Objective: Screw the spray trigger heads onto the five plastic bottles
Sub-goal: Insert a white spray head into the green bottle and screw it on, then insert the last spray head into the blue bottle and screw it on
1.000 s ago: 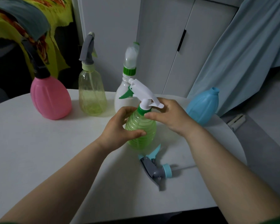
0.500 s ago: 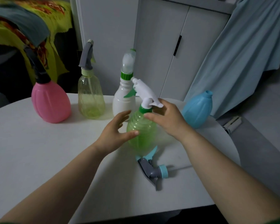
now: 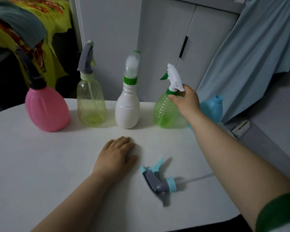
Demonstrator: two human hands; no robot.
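Observation:
Four bottles with heads stand in a row at the back of the white table (image 3: 40, 164): a pink bottle (image 3: 48, 108) with a black trigger, a yellowish clear bottle (image 3: 91, 104) with a grey trigger, a white bottle (image 3: 128, 111) with a green collar, and a green ribbed bottle (image 3: 165, 113) with a white trigger head (image 3: 174, 77). My right hand (image 3: 186, 101) grips the green bottle at its neck. Behind that hand stands a blue bottle (image 3: 212, 109) with no head. A grey and blue trigger head (image 3: 157, 181) lies loose on the table. My left hand (image 3: 115, 156) rests flat, holding nothing.
A white cabinet (image 3: 166, 47) stands behind the table, with a light blue curtain (image 3: 249, 56) to the right. A yellow patterned cloth (image 3: 40, 30) hangs at the back left. The table's rounded edge runs close behind the bottles and along the right.
The green bottle has moved from the table's middle back into the row, carried by my right hand. My left hand has let go of it and dropped flat onto the table.

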